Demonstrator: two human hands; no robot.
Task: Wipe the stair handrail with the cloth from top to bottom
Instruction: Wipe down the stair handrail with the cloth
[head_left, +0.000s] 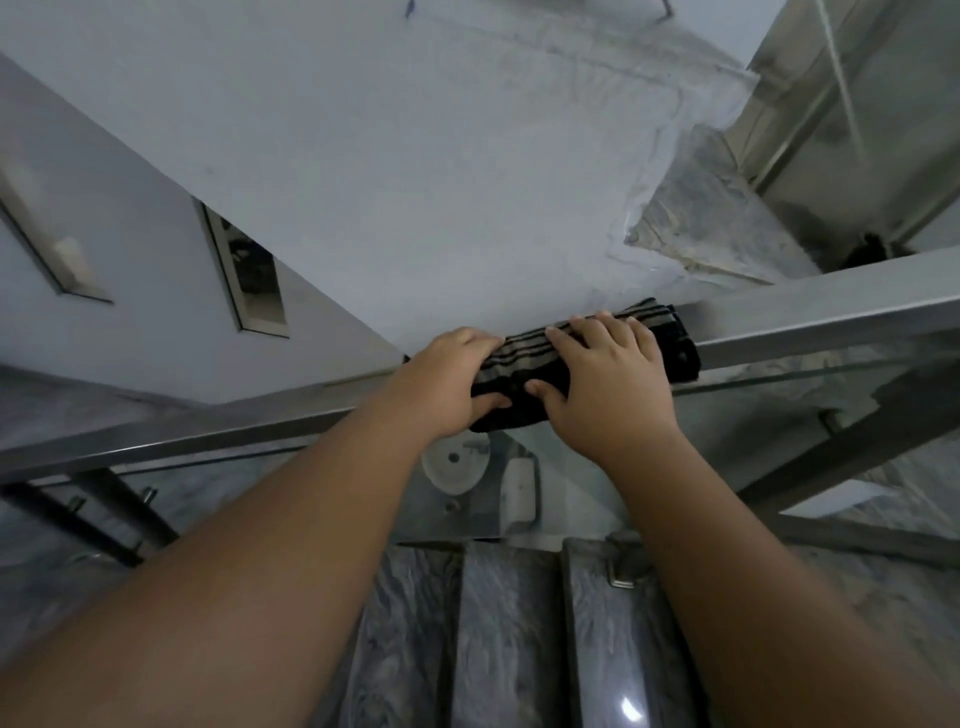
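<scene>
Cloth (519, 358), 1, drapes 1 handrail (831, 325) under 2 hands (452, 382) (608, 384).

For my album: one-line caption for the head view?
Left hand grips, right hand presses a striped cloth on the metal handrail above marble steps.

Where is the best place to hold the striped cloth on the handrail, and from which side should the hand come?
Grip the cloth at its middle from above, fingers over the far side and thumb on the near side: it lies draped over the handrail, so this clamps it to the bar.
</scene>
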